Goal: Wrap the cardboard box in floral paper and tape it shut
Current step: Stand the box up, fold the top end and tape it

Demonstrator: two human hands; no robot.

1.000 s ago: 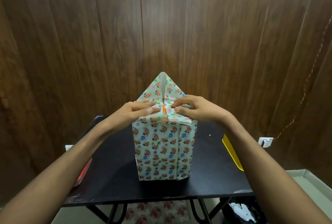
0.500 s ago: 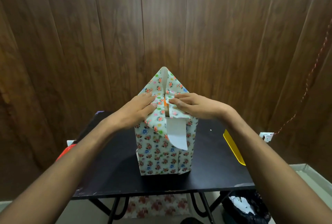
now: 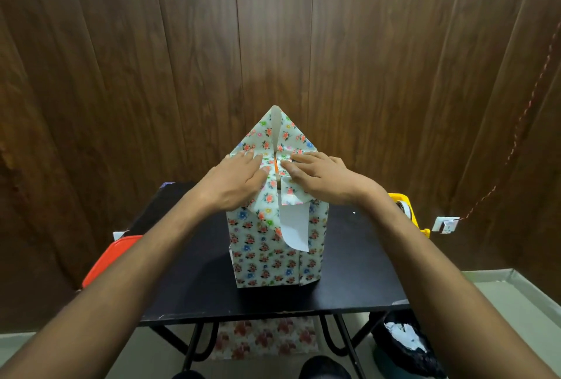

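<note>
Black table [image 3: 197, 281] beneath both forearms carries the upright floral-papered cardboard box [image 3: 267, 254]. Left hand [image 3: 235, 179] and right hand [image 3: 318, 176], fingers flat, press its top side flaps inward, seemingly readying folds for tape; far flap [image 3: 274, 132] stands beyond the fingertips.

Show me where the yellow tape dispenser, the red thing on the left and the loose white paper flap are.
Yellow tape dispenser [image 3: 401, 201]: head view, top of its frame.
Red thing [image 3: 113, 257]: head view, its flat face.
White paper flap [image 3: 295, 226]: head view, its middle.

Dim warm light, soft shadows; sharp centre, wide-angle bowing at edges, corners darker.
</note>
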